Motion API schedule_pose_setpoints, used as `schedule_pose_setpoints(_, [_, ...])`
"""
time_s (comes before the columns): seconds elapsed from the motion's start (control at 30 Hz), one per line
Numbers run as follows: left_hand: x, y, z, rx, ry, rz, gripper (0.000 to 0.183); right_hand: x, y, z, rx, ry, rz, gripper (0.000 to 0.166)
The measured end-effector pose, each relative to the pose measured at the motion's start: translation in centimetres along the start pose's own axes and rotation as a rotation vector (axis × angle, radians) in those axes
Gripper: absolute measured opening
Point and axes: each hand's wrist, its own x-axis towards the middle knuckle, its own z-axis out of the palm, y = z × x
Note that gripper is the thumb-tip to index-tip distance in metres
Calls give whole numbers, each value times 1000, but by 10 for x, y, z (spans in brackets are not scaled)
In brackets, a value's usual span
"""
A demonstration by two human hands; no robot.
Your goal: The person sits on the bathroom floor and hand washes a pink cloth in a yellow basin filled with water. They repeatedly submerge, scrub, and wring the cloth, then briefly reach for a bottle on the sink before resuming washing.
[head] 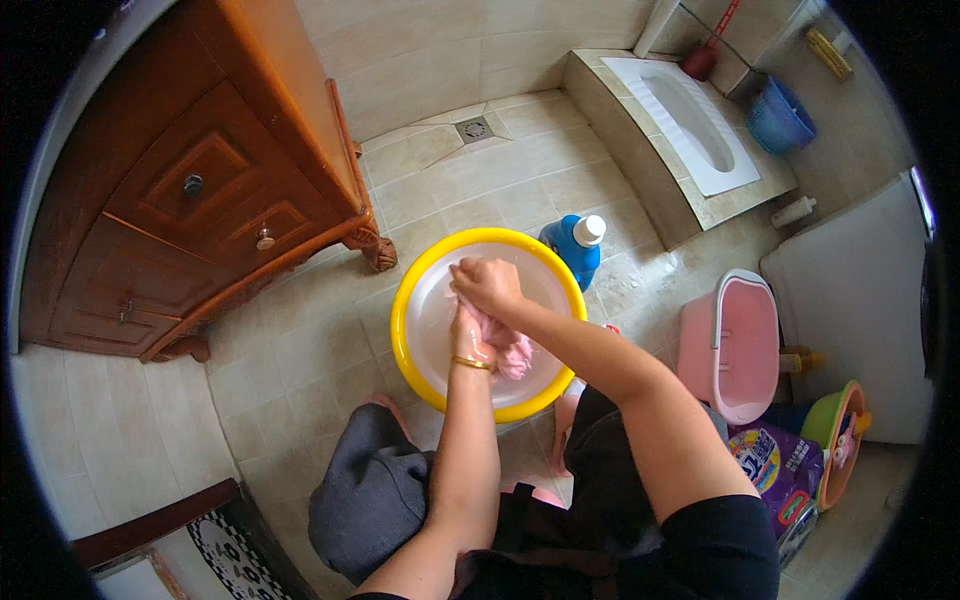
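A wet pink cloth (513,354) is bunched between my two hands over a basin with a yellow rim (402,361) and white inside. My left hand (470,331), with a gold bracelet at its wrist, grips the cloth from the left and below. My right hand (489,285) is closed as a fist on the cloth's upper end, just beyond the left. Part of the cloth hangs down toward the basin's floor. Water appears to lie in the basin, though its depth cannot be told.
A blue bottle with a white cap (576,247) stands against the basin's right side. Farther right are a pink bucket (696,352) and a purple detergent bag (784,457). A wooden cabinet (285,157) rises at left; a raised squat toilet (724,184) is at upper right.
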Motion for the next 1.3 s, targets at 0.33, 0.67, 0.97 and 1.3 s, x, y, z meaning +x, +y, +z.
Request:
schedule_pose_setpoints(0.33, [-15,5,-10,73,113,15,58,-9,23,12,43,-6,320,40])
schedule_pose_setpoints(0.67, [22,15,-140,319,243,348,48,-29,74,75,-197,-322,-129,23])
schedule_pose_setpoints(0.97, [30,2,-97,41,-86,56,50,-54,4,63,475,-130,140,27])
schedule_pose_setpoints(1.3, [-14,24,-13,167,-169,-21,69,2,46,15,166,52,77,31])
